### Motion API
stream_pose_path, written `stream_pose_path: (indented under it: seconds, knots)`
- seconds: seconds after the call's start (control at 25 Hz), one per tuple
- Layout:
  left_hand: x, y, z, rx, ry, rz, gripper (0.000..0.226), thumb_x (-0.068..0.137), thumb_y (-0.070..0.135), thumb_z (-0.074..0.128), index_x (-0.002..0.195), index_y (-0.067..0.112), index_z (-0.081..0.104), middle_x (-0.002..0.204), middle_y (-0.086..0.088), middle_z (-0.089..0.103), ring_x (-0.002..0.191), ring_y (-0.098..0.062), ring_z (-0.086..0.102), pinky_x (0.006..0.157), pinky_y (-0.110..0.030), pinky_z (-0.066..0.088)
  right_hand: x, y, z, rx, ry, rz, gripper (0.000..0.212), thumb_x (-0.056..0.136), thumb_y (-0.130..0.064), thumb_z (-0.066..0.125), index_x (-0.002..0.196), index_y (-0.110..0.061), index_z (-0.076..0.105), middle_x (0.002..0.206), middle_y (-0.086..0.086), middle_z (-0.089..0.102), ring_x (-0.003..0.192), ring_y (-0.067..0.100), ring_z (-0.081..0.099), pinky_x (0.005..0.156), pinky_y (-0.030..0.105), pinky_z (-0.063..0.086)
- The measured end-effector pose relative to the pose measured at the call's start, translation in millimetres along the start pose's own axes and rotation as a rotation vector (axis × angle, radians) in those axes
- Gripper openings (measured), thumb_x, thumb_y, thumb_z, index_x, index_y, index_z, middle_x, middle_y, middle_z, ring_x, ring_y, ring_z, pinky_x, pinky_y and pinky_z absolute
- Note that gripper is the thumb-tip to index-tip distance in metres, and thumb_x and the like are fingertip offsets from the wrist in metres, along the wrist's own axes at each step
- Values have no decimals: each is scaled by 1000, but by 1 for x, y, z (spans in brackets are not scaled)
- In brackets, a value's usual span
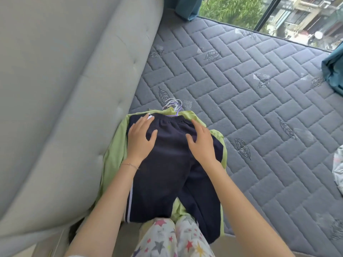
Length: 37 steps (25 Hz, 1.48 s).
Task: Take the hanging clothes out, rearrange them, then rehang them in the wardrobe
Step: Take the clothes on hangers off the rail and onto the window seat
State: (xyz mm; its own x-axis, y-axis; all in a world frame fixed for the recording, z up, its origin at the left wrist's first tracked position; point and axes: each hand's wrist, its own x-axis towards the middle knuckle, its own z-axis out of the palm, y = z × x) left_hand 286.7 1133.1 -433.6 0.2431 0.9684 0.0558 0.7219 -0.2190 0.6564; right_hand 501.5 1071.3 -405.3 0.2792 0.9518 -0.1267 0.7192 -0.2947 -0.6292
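Observation:
Dark navy trousers with white side stripes lie flat on top of a light green garment, at the near left corner of the grey quilted mattress. Several hanger hooks, white and purple, stick out past the waistband. My left hand rests flat on the left side of the trousers near the waistband, fingers spread. My right hand lies flat on the right side, fingers spread too. Neither hand grips anything.
A grey padded headboard rises on the left. Teal curtains hang at the right and by the window behind the bed. A pale patterned cloth lies at the right edge. My star-print trousers are at the bottom.

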Motion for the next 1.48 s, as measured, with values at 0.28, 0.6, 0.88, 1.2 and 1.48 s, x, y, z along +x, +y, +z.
stream_pose_path:
  seconds: [0.28,0.6,0.88,1.2,1.48]
  knots:
    - [-143,60,-118,-58,106,-151,51,91,33,51,140,18,50,147,1,47,137,-17,41,114,-39,32,-118,-99,-61,46,-111,-164,57,96,-31,55,148,-22,33,149,-3,41,138,17,34,114,41,33]
    - [-317,85,-209,-40,493,-403,53,99,30,51,149,24,35,157,7,32,144,-6,25,119,-32,21,-230,-189,-47,89,-439,-608,56,96,-27,56,148,-26,34,147,-5,42,137,10,30,113,31,30]
    - [-528,125,-222,7,959,-754,55,97,19,57,148,20,37,153,5,37,142,-7,31,118,-31,25,-365,-239,-18,118,-800,-974,54,97,-25,54,148,-26,35,145,-10,42,134,5,30,107,18,23]
    - [-726,172,-217,105,1421,-1085,55,96,21,57,147,13,40,149,8,39,138,-5,35,116,-27,28,-548,-283,20,101,-1114,-1375,55,96,-20,56,147,-23,36,146,-9,42,134,8,33,105,13,20]
    - [-891,186,-222,135,1623,-1247,57,95,26,55,148,14,39,152,1,41,139,-9,36,116,-34,31,-729,-311,58,134,-1293,-1596,52,95,-18,58,144,-15,41,142,-1,49,130,17,41,108,27,32]
